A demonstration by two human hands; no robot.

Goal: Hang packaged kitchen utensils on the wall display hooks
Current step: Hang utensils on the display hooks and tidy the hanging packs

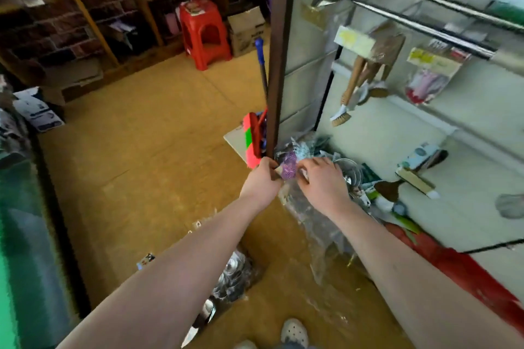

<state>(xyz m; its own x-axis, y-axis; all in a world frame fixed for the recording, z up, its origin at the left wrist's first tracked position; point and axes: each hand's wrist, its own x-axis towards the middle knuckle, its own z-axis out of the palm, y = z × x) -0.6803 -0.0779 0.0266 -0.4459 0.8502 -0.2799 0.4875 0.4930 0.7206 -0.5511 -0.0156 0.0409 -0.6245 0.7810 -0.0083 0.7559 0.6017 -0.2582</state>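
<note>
L hand [262,178] grips purple pkg [289,168]; R hand [323,183] pinches its right edge

Tallied: one left hand [262,178], one right hand [321,178], one purple package [289,168], one red stool [204,32], two chrome rails [419,26].

Purple mesh packet [289,168] that I hold: rough netted weave, with a pale card edge. Wrapper [314,229] hanging beneath it: clear plastic film, crinkled and glossy. Rails [425,29] on the wall: polished metal, mirror-bright. Brushes [357,83]: bare wooden handles, bristle heads. Wall panel [397,133]: smooth, matt, off-white. Stool [204,31]: moulded red plastic, slightly shiny. Box [246,32]: plain brown cardboard. Floor [141,150]: matt, ochre, faintly grained.
</note>
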